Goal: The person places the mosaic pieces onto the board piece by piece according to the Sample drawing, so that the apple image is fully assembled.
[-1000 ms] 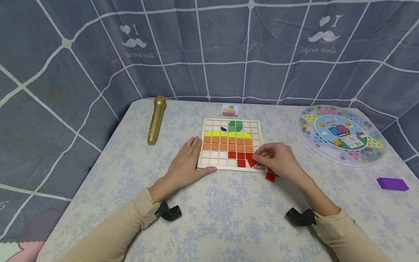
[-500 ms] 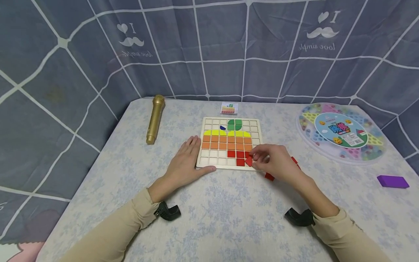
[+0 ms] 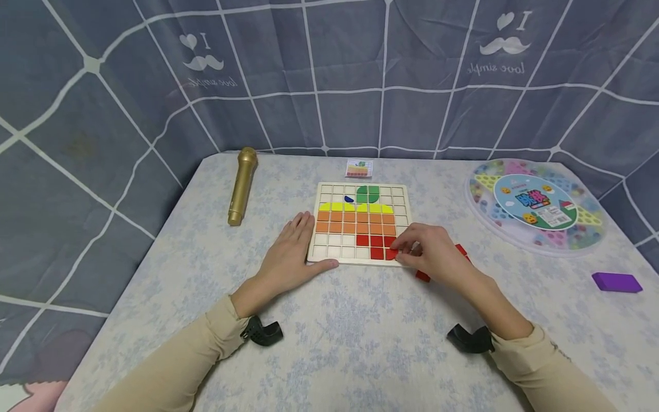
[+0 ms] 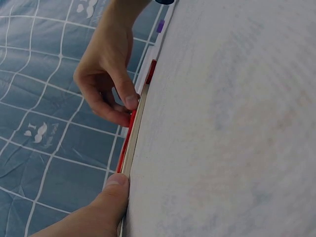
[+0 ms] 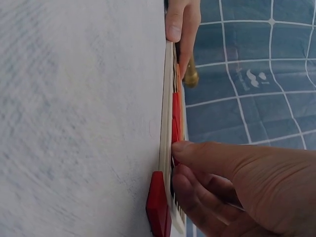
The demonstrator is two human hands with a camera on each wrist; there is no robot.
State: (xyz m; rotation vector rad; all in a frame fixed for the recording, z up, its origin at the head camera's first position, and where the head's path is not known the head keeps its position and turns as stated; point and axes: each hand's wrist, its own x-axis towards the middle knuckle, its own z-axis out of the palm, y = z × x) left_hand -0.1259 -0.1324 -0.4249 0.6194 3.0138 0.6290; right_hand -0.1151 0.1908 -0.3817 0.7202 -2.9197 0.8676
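A wooden grid board [image 3: 340, 252] lies on the table with rows of yellow, orange and red tiles, plus green leaf-like pieces and a small blue one. At its lower right, my right hand [image 3: 429, 252] holds a red tile [image 3: 391, 253] with a rounded corner between thumb and fingers, down at the grid beside other red tiles. My left hand [image 3: 285, 254] rests with straight fingers along the board's left edge, its thumb at the front edge. More red tiles [image 3: 423, 276] lie on the table by and partly under the right hand; one red tile [image 5: 157, 205] shows close up in the right wrist view.
Behind the board lies a small picture card [image 3: 358, 168]. A gold microphone [image 3: 242, 186] is at the back left. On the right are a round clear case [image 3: 479, 229] with a colourful label and a purple block [image 3: 616, 282]. A grid-patterned curtain [image 3: 350, 68] hangs behind.
The red tile in my right hand has gone from tilted over the board to lying nearly flat in the bottom row. My left hand keeps its place against the board.
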